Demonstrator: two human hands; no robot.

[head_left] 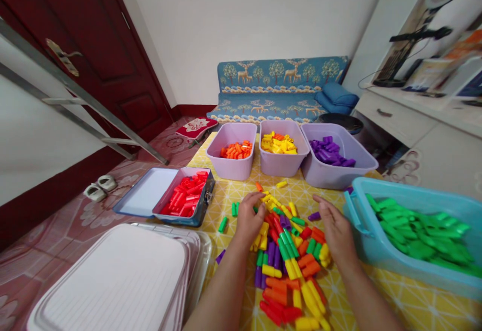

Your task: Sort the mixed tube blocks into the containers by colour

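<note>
On either side of the mixed pile (pixel 288 243) of bullet-shaped plastic blocks, in the head view, I see two bare hands. Left hand (pixel 251 216): fingers bent over the pile's left edge by yellow blocks; can't tell whether it pinches any. Right hand (pixel 336 228): spread, nothing held, at the pile's right edge. Pile sits on the yellow tablecloth (pixel 233 195). Beyond it, lavender bins: orange (pixel 230 169), yellow (pixel 284 164), purple (pixel 331 175). Right of it, teal tub (pixel 414 186), green blocks; left of it, tin box (pixel 184 219), red ones. To handle the pile well, I'd say: flat palms, light pressure, pick from the top, keep strays off the edges. Some blocks look joined end to end; probably best lifted whole.
</note>
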